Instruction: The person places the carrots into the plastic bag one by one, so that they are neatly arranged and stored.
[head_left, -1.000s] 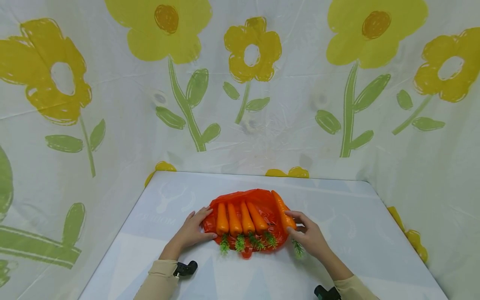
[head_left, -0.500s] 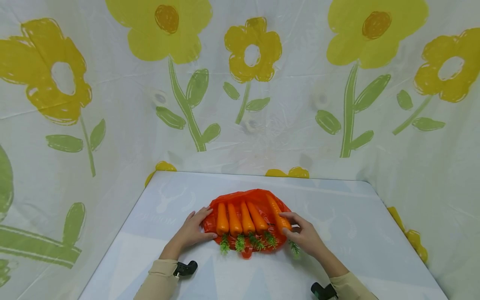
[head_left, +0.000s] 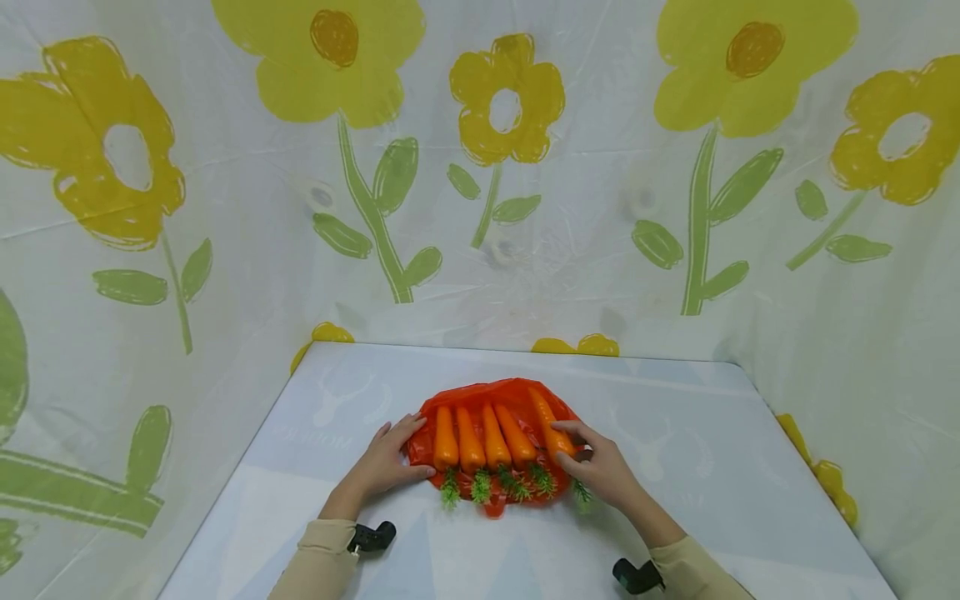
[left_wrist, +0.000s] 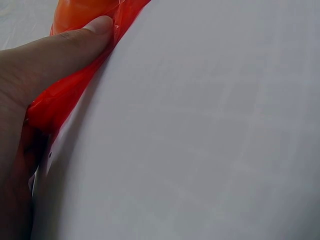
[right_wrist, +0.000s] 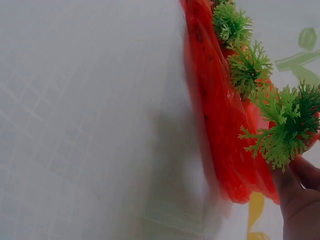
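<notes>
Several orange toy carrots with feathery green tops lie on a red plastic bag [head_left: 482,397] in the middle of the table. My left hand [head_left: 386,460] grips the bag's left edge; its thumb presses the red plastic in the left wrist view, beside an orange carrot end [left_wrist: 82,12]. My right hand [head_left: 603,467] pinches the rightmost carrot [head_left: 549,421] near its thick end, tilted over the bag's right part. That carrot's green top [right_wrist: 290,120] sticks out past my fingers in the right wrist view. The other carrots [head_left: 471,442] lie side by side, tops toward me.
The white patterned table [head_left: 465,558] reaches back to a curtain [head_left: 585,275] printed with yellow flowers. Black wrist devices [head_left: 372,537] sit at both sleeve cuffs. A small red flap [head_left: 493,506] of the bag sticks out at the front.
My right hand has moved left with the rightmost carrot, from the bag's right edge inward toward the other carrots. My left hand has stayed at the bag's left edge.
</notes>
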